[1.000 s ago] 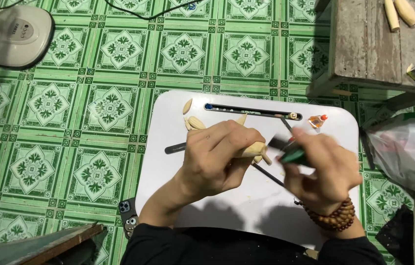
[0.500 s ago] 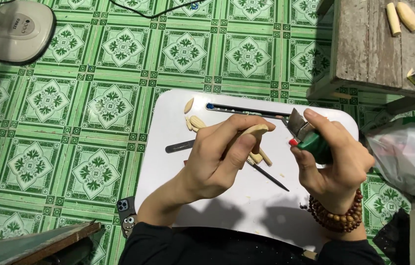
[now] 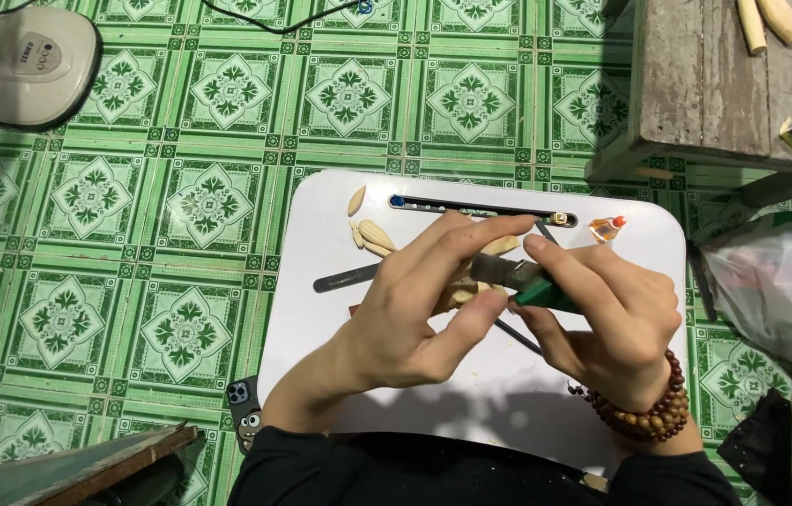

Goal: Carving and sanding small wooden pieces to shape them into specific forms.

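A small pale wooden piece sits above the white desk, pinched in the grip of the left hand, thumb under it and fingers stretched over it. Just to its right the right hand is closed around a green-handled knife, whose blade seems to meet the piece, though the fingers hide the contact. Beyond the hands lie more pale carved pieces, a dark file and a long black tool.
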